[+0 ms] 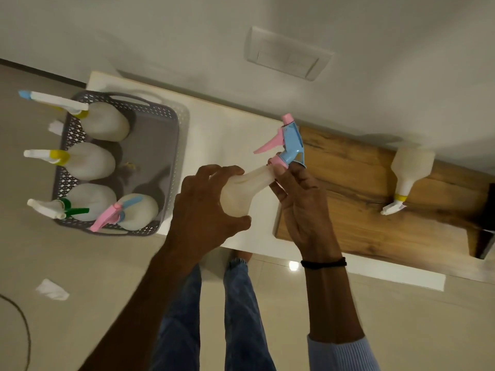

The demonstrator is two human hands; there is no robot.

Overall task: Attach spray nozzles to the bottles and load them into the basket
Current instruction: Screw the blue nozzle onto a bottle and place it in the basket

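I hold a translucent white bottle (247, 187) above the white table, my left hand (203, 207) wrapped around its body. My right hand (300, 199) pinches the pink collar of a blue and pink spray nozzle (290, 141) sitting on the bottle's neck. The grey lattice basket (171, 135) at the left holds several bottles with nozzles fitted: two with yellow collars (104, 121) (91, 162), one green (88, 200) and one pink and blue (136, 211). Another bottle with a yellow and white nozzle (409, 172) lies on the wooden board.
The wooden board (348, 199) covers the right part of the white table (230, 129), which stands against a wall with a switch plate (289, 54). A crumpled white scrap (52, 290) and a dark cable (21, 317) lie on the tiled floor. My legs stand below the table edge.
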